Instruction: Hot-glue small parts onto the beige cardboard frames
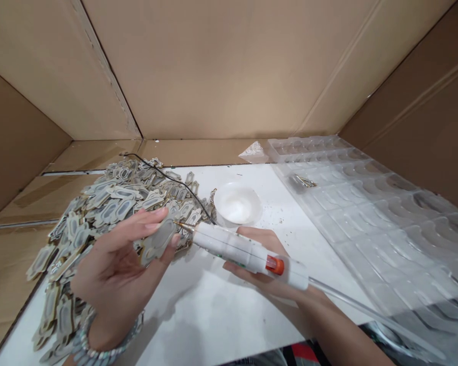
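Observation:
My left hand (125, 259) pinches a flat grey frame-shaped piece (161, 239) by its edges between fingers and thumb. My right hand (265, 254) is wrapped round a white hot glue gun (229, 246) with an orange switch. The gun's brass nozzle (183, 225) points left and meets the upper right edge of the piece; whether it touches I cannot tell. From the gun's back end a long clear glue stick (366, 307) sticks out to the lower right. A big heap of similar pieces (114, 203) lies behind and left of my left hand.
A white bowl (238, 203) stands beyond the glue gun. Clear plastic trays (351, 203) with curved compartments cover the right side, with small gold-coloured metal parts (304, 180) on one. A black cord (171, 178) crosses the heap. Cardboard walls (229, 66) enclose the white tabletop (213, 325).

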`<state>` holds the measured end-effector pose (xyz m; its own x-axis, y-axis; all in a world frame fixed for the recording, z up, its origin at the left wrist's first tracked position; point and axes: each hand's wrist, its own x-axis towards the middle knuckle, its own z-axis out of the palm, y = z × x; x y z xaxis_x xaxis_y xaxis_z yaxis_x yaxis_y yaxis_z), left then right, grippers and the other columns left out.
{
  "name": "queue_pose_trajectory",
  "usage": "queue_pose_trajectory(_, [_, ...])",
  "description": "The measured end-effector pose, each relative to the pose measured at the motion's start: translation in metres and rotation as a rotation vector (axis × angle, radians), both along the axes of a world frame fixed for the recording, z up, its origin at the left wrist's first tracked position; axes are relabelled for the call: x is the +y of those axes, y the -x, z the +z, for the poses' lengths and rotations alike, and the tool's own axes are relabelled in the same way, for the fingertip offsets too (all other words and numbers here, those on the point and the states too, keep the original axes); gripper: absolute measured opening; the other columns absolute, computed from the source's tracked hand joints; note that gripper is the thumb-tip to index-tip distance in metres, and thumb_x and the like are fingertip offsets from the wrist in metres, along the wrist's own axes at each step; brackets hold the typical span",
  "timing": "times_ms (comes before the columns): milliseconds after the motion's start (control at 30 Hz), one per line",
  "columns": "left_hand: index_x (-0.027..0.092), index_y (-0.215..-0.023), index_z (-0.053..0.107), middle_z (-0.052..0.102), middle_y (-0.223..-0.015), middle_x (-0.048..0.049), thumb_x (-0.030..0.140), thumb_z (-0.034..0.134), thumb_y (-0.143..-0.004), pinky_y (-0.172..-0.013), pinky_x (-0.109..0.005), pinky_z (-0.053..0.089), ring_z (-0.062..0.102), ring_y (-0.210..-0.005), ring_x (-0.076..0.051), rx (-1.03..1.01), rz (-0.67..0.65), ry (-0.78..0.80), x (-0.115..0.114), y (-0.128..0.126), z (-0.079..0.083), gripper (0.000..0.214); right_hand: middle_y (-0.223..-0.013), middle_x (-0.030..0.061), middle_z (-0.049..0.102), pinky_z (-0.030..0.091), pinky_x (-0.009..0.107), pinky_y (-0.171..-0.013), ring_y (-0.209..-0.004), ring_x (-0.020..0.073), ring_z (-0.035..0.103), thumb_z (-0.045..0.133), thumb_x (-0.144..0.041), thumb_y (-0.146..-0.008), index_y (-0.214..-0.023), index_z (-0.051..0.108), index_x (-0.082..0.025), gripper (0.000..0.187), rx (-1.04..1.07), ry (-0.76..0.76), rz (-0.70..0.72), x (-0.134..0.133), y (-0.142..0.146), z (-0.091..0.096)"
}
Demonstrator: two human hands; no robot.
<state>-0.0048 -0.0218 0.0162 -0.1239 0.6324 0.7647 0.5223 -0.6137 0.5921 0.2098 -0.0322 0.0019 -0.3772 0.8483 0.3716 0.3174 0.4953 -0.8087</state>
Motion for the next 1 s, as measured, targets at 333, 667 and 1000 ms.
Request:
queue_pose_trajectory(333, [0.025, -0.095, 0.066, 0.076, -0.096, -0.0002, 0.01, 0.078, -0.068, -0.094, -0.043, 0.062, 0.074, -0.093, -0.021, -0.015, -0.025, -0.09, 0.006, 0.002, 0.0, 0.033, -0.061, -0.0055, 0.042, 0.035, 0.025, -0.051, -0.054, 0.0102, 0.041, 0.065, -0.027, -0.085, -0.064, 0.039, -0.023, 0.035, 0.002, 0.003, -0.008, 0.001, 0.0, 0.002])
queue_pose_trajectory(667, [0.027, -0.093, 0.065, 0.074, -0.092, -0.0001, 0.011, 0.077, -0.067, -0.084, -0.042, 0.065, 0.075, -0.088, -0.024, -0.054, -0.041, -0.001, 0.001, 0.001, 0.002, 0.033, -0.062, -0.0053, 0.046, 0.034, 0.023, -0.048, -0.054, 0.0098, 0.043, 0.067, -0.026, -0.082, -0.065, 0.041, -0.022, 0.031, 0.082, 0.129, -0.059, 0.0, 0.0, 0.007])
queue_pose_trajectory(1000, [0.02, -0.099, 0.058, 0.072, -0.1, -0.0048, 0.032, 0.073, -0.075, -0.091, -0.038, 0.058, 0.072, -0.101, -0.022, 0.119, 0.24, 0.146, 0.037, 0.015, -0.017, 0.031, -0.06, -0.0037, 0.042, 0.036, 0.026, -0.048, -0.055, 0.0118, 0.043, 0.061, -0.033, -0.084, -0.061, 0.036, -0.023, 0.035, 0.034, 0.121, -0.212, 0.003, -0.005, 0.006])
